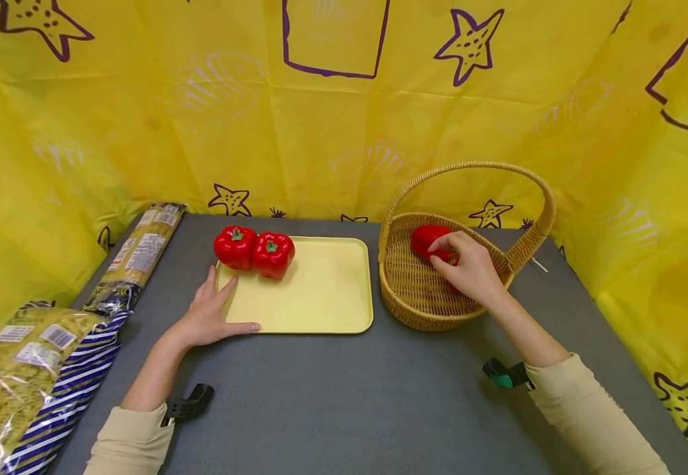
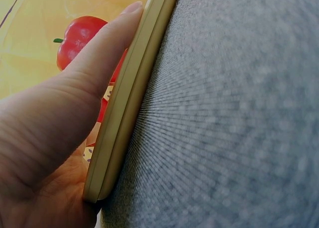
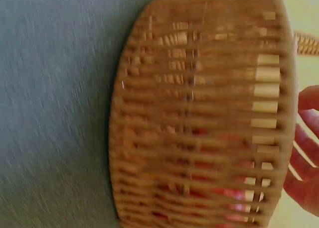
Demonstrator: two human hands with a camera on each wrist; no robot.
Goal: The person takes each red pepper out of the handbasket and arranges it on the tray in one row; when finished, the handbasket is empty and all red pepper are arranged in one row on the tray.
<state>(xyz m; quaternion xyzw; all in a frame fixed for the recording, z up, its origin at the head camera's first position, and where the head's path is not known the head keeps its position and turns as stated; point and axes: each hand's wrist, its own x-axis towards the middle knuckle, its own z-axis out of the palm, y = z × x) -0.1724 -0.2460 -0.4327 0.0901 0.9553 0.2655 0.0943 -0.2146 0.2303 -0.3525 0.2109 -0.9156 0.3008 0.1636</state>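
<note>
My left hand [image 1: 210, 313] lies at the left end of a pale yellow tray [image 1: 320, 290], fingers along its side and thumb by its near rim. In the left wrist view the thumb stretches along the tray's edge [image 2: 127, 103]. Two red bell peppers with green stems, a left one [image 1: 235, 247] and a right one [image 1: 272, 256], sit at the tray's far left corner. My right hand [image 1: 468, 267] is over a wicker basket [image 1: 415, 310], fingers loosely bent above its rim. Inside lies red produce [image 1: 429, 239], partly hidden by the hand; red shows low through the weave.
On the left lie a long clear pasta packet [image 1: 142, 251] and a larger pasta bag [image 1: 41, 369] with blue and white stripes. The basket's tall handle [image 1: 468, 166] arches over it. A yellow patterned curtain [image 1: 320, 132] surrounds the grey table [image 1: 344, 402].
</note>
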